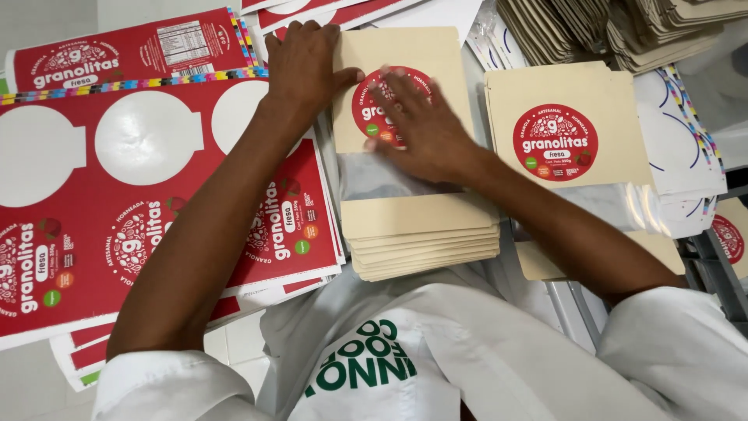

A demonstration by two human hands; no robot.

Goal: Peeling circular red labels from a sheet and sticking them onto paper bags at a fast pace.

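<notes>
- My left hand [305, 66]: forearm stretched forward across the sticker sheets, palm down, fingers loosely curled over the top left corner of the uppermost beige paper pouch [401, 129], thumb pointing toward the label. It presses and steadies; nothing is gripped.
- My right hand [417, 125]: arm reaching in from the lower right, palm down, fingers spread and flat on the round red sticker label [372, 105] at the pouch's upper face. Fingers released, grasping nothing; the hand is slightly blurred.
- Uppermost beige paper pouch: lies flat, clear window band across its middle, on top of a stack of like beige pouches [425, 249], straight before me.
- Finished beige pouch with a red round label [567, 132]: just right of the stack, apart from both hands, lying on others.
- Large red sticker sheets with round white cut-outs [140, 156]: spread to the left, under my left forearm.
- Piles of unlabelled tan pouches [623, 27]: far top right.
- White coat sleeves [678, 351]: cover both upper arms.
</notes>
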